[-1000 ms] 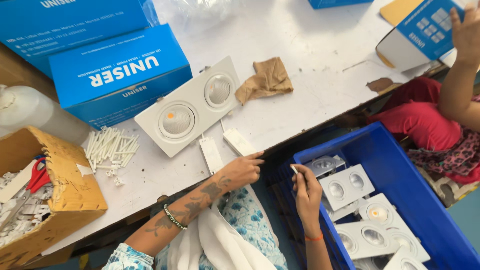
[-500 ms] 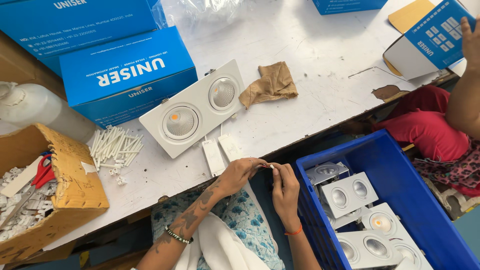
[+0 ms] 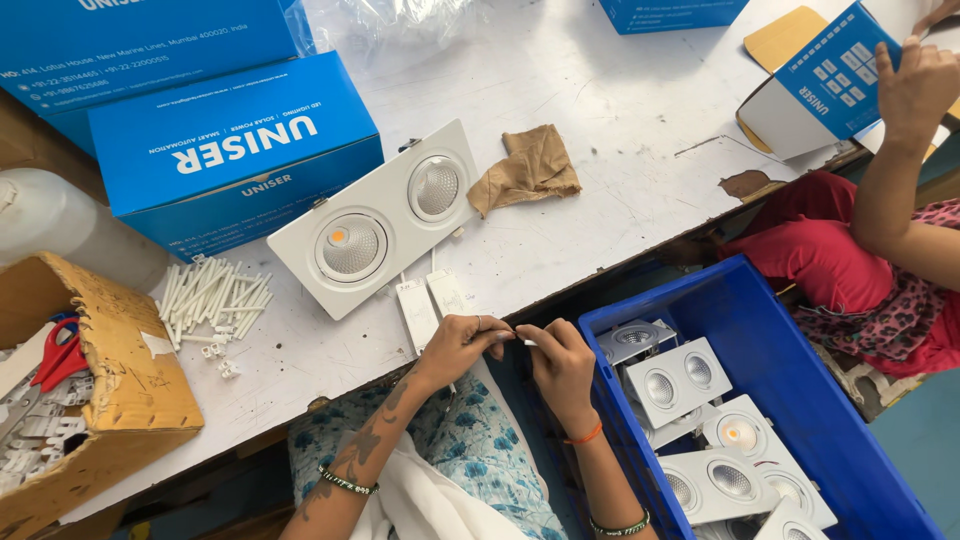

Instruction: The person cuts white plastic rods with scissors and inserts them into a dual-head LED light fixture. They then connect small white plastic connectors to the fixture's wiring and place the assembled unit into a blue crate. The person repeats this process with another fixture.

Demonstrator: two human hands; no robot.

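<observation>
My left hand (image 3: 455,345) and my right hand (image 3: 562,365) meet fingertip to fingertip just below the table's front edge. Both pinch one small white piece (image 3: 526,342) between them. Two small white driver boxes (image 3: 430,305) lie on the table right above my left hand, wired to a white twin downlight fixture (image 3: 375,222) that lies face up. My lap, in blue flowered cloth, is under the hands.
A blue crate (image 3: 800,330) of white downlights stands to my right. At left are a heap of white sleeves (image 3: 212,292) and a cardboard box (image 3: 120,380) holding red scissors. Blue cartons (image 3: 235,150), a crumpled brown rag (image 3: 527,168), and a co-worker's hand (image 3: 915,85) on a blue box.
My hands were apart, the left by the driver boxes and the right near the crate with a small white piece. They have come together and now both pinch it.
</observation>
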